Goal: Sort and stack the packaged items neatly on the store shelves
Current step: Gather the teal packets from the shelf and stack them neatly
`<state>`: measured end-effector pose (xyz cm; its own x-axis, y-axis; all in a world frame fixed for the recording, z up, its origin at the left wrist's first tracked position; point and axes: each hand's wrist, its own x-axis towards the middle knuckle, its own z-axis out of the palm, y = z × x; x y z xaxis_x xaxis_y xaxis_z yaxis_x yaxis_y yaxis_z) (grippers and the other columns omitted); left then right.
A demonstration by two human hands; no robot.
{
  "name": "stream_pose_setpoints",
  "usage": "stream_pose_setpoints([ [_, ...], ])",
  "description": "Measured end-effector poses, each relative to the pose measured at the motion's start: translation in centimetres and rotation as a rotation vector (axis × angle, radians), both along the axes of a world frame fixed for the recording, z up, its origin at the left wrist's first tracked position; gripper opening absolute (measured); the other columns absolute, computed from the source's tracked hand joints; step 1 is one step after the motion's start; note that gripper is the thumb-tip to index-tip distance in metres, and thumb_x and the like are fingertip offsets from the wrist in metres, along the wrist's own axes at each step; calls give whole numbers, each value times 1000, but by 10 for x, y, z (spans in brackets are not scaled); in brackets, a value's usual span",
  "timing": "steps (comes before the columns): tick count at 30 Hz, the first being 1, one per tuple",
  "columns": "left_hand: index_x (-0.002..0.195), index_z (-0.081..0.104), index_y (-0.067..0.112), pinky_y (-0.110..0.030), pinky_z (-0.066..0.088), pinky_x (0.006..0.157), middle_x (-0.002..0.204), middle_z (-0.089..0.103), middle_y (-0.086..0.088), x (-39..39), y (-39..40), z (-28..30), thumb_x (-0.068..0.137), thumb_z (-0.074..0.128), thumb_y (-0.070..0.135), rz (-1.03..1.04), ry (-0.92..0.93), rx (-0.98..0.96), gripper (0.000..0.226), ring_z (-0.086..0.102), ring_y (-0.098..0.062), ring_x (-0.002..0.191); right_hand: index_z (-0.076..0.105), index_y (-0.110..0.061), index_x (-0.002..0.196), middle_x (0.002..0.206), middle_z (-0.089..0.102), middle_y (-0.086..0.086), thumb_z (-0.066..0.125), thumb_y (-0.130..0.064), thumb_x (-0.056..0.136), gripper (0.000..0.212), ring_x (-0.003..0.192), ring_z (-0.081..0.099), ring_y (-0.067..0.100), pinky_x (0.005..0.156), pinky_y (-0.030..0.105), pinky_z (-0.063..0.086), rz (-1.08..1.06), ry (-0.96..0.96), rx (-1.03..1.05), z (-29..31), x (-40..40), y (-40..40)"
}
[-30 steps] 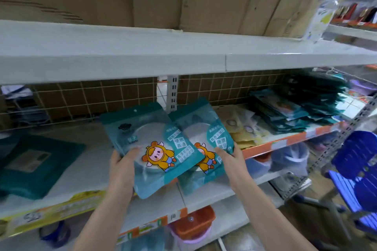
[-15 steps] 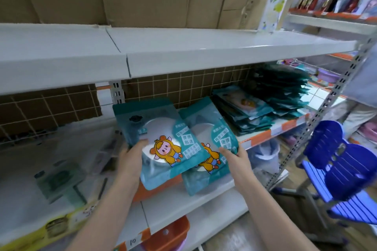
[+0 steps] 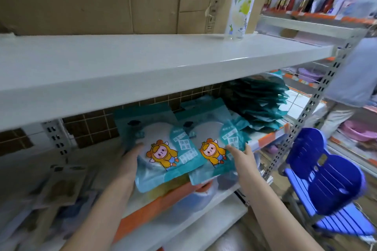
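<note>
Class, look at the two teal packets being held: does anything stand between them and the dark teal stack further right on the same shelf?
Nothing visible does. The packets sit just left of the stack, with open shelf between.

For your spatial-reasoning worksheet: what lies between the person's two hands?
In the head view, two teal pouches lie between the left hand and right hand, overlapping.

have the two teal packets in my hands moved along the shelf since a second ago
Yes. The packets have gone right: earlier they were in front of the shelf upright, now they sit well right of it, close to the teal stack.
</note>
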<state>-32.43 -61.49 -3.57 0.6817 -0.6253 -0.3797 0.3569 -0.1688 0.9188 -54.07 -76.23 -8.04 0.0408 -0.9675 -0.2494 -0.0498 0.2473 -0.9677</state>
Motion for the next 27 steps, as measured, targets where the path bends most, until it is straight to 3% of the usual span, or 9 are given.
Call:
stream_pose_setpoints([
  [2,80,55,18,-36,43,80,91,59,-12,-7,-10,2,93,56,21,18,-14,-21,13,57,-28,88,25,-24,148,146,41,0,74,-45,68,96,128,47,27,104,51,42,34,-8,-6,2,0,-25],
  [5,78,54,21,-28,41,61,80,59,-4,-20,-29,4,93,56,18,81,-28,-81,16,56,-21,72,16,-20,152,155,27,5,67,-33,86,85,139,32,28,113,48,29,95,-12,-24,6,2,-71],
  [9,85,60,22,-31,47,65,83,65,-5,-31,-55,-9,90,60,23,222,20,-81,5,61,-24,72,23,-17,150,151,37,8,66,-29,88,77,133,40,30,109,45,34,179,-45,-45,16,10,-131],
  [10,92,63,20,-34,51,68,87,67,-8,-33,-62,-13,86,65,30,262,51,-62,11,64,-27,75,25,-18,150,150,38,8,66,-29,88,75,132,42,31,108,45,36,195,-47,-49,20,12,-144],
  [13,115,63,18,-46,54,81,106,67,-13,-34,-78,-42,50,76,58,392,76,-15,78,67,-33,90,28,-17,147,144,44,11,63,-23,90,67,129,45,31,104,40,38,261,-25,-115,27,17,-181],
  [15,122,58,17,-42,53,80,113,63,-13,-46,-86,-41,42,74,62,447,71,29,93,63,-32,94,27,-17,146,138,49,14,61,-15,90,66,124,49,34,101,41,41,294,65,-239,28,18,-197],
  [19,94,60,8,-30,42,59,94,62,-19,-70,-103,-27,89,60,25,464,75,-5,17,56,-25,71,40,-17,141,137,42,20,57,-3,85,60,115,49,42,92,41,44,438,574,-624,11,12,-219],
  [23,97,64,12,-35,50,65,97,66,-17,-81,-130,-27,86,63,33,464,20,-18,24,65,-33,85,58,-23,127,141,46,8,51,-21,92,36,124,41,34,94,41,42,586,988,-802,-12,0,-236],
  [27,99,65,10,-34,54,67,91,71,-14,-93,-172,-10,86,66,30,371,31,-59,24,68,-31,80,60,-23,126,136,53,7,45,-19,94,36,118,49,34,88,41,47,650,818,-670,-17,-17,-250],
])
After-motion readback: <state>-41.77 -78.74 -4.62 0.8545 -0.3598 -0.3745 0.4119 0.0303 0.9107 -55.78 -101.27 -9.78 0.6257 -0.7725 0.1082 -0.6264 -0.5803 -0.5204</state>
